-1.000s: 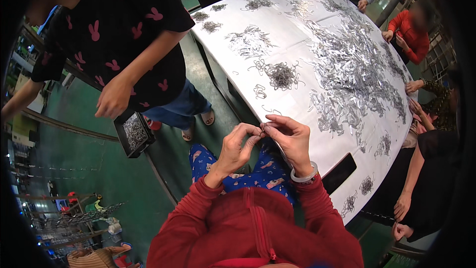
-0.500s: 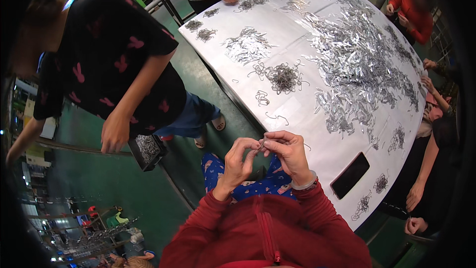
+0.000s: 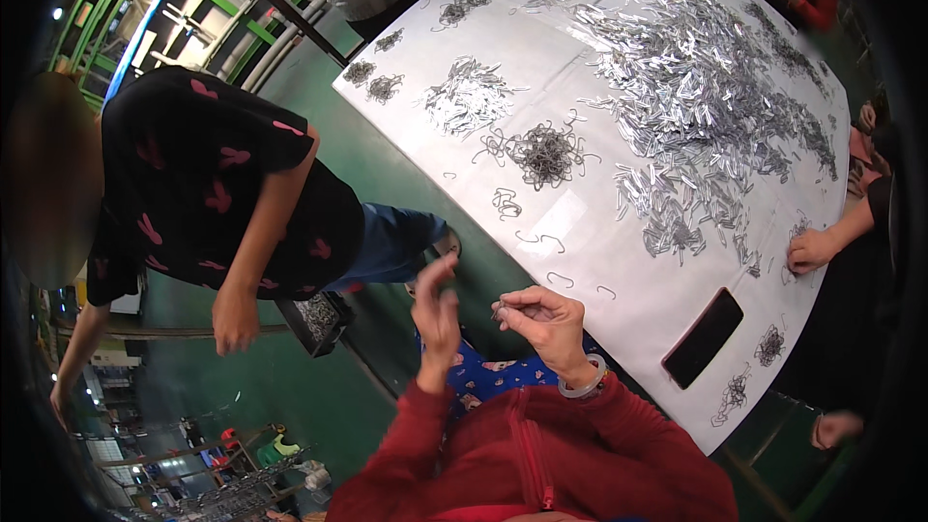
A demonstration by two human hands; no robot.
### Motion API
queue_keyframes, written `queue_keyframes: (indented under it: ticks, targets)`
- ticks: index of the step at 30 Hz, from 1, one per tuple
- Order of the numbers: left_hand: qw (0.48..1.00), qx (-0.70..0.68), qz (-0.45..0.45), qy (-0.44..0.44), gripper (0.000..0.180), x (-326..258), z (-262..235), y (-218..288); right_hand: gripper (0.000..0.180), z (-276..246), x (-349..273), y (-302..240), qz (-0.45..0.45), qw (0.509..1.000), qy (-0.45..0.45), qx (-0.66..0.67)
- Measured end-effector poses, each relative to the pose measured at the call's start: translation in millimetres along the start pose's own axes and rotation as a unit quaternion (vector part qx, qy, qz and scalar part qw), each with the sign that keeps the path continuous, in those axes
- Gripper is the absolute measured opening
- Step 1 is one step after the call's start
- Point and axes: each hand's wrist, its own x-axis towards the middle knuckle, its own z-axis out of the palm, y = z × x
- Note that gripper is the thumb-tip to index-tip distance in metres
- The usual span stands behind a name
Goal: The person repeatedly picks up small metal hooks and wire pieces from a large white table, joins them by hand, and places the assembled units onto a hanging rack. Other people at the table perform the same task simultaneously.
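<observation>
My right hand (image 3: 546, 321) pinches a small bent wire hook (image 3: 499, 309) between thumb and fingers, just off the near edge of the white table (image 3: 580, 222). Raised to the left of it, my left hand (image 3: 437, 314) has its fingers apart and holds nothing. Both of my sleeves are red, and a pale bangle sits on my right wrist. A tangle of dark wire hooks (image 3: 546, 153) lies on the table beyond my hands, with a few loose hooks (image 3: 541, 240) nearer.
A wide heap of shiny metal clips (image 3: 696, 97) covers the table's right half. A black phone (image 3: 703, 336) lies near the table's edge. A person in a black patterned shirt (image 3: 222, 193) stands at left, a small tray (image 3: 314, 317) beside them. Other people's hands (image 3: 810, 251) rest at right.
My left hand has let go and pulled away to the left, opening; before, both hands pinched the wire piece together. The view has tilted, bringing the table closer.
</observation>
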Motion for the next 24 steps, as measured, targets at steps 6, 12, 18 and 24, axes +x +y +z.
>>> queue_keyframes:
  ticks: [6,12,18,24]
  targets:
    - [0.938,0.247,0.15,-0.194,0.017,160,53,-108,0.012,5,-17,-4,0.058,0.996,-0.025,-0.06]
    - [0.791,0.421,0.226,-0.383,0.019,196,71,-152,0.015,8,-32,-10,-0.026,0.993,-0.075,-0.093]
    - [0.879,0.375,0.121,-0.269,0.014,202,72,-142,0.017,12,-42,-11,-0.09,0.981,-0.107,-0.138]
    - [0.86,0.473,0.013,-0.189,0.022,198,60,-123,0.016,25,-53,-11,-0.088,0.98,-0.124,-0.126]
